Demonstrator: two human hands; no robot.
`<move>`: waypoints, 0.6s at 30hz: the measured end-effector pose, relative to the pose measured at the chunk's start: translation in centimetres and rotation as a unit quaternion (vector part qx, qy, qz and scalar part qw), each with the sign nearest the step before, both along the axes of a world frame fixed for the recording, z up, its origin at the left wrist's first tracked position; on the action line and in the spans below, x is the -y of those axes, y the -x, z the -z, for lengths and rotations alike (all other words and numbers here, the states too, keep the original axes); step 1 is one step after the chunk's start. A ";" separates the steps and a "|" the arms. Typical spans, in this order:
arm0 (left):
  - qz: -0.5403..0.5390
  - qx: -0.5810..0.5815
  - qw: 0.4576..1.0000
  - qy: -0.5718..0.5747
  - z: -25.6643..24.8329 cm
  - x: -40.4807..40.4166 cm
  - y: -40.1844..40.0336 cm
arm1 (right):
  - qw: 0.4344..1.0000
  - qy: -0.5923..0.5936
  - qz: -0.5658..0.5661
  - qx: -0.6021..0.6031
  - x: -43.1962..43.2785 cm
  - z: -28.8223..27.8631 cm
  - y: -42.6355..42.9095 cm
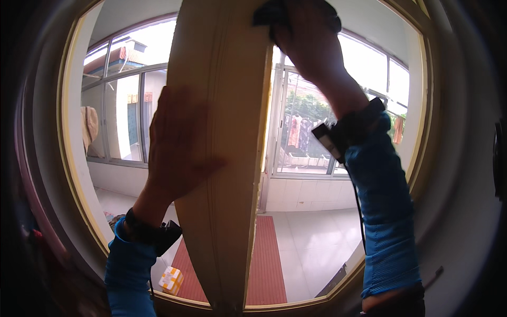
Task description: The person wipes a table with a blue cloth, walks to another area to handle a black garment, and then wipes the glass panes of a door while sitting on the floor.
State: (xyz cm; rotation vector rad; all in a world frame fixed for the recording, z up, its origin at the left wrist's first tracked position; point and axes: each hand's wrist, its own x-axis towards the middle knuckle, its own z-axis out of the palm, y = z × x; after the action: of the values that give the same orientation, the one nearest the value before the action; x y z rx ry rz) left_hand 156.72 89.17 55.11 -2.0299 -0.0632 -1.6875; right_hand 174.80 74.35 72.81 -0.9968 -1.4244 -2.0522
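A door panel (233,138), seen almost edge-on, stands upright in the middle of the view within a pale yellow frame (65,134). My left hand (178,146) lies against the panel's left side, palm towards it, fingers up and thumb apart. High on the panel's right side, my right hand (313,43) is closed on a dark cloth (273,14), its upper part near the picture's rim. Both wrists carry black straps with small devices, above blue sleeves.
Beyond the doorway lie a red ribbed mat (267,257), a white and orange box (171,279) and pale floor tiles. Sliding windows (305,123) line the far wall, with clothes hanging behind them. A beige hat or bag (90,125) hangs at the left.
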 end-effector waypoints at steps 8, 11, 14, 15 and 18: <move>-0.008 0.020 0.999 -0.040 0.4 -1.9 0.8 | 0.995 0.078 -0.014 -0.066 2.3 12.5 -0.8; -0.041 0.023 0.997 -0.054 0.5 -2.2 0.4 | 0.998 -0.031 0.048 0.018 6.1 10.8 -6.0; -0.045 0.022 0.996 -0.077 -0.3 -1.9 1.1 | 0.989 -0.112 0.071 -0.064 10.4 10.2 -11.5; -0.053 0.025 0.995 -0.085 -0.4 -2.0 1.2 | 0.985 -0.113 0.056 -0.120 12.0 10.4 -13.7; -0.022 0.020 0.996 -0.087 -0.5 -2.3 1.0 | 0.965 -0.147 0.069 -0.207 17.3 12.8 -18.8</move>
State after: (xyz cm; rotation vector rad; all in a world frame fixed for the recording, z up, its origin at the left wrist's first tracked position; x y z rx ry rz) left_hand 155.70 91.42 55.61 -1.8528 0.0251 -1.6468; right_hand 193.60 57.06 60.00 -1.3253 -0.8315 -1.9240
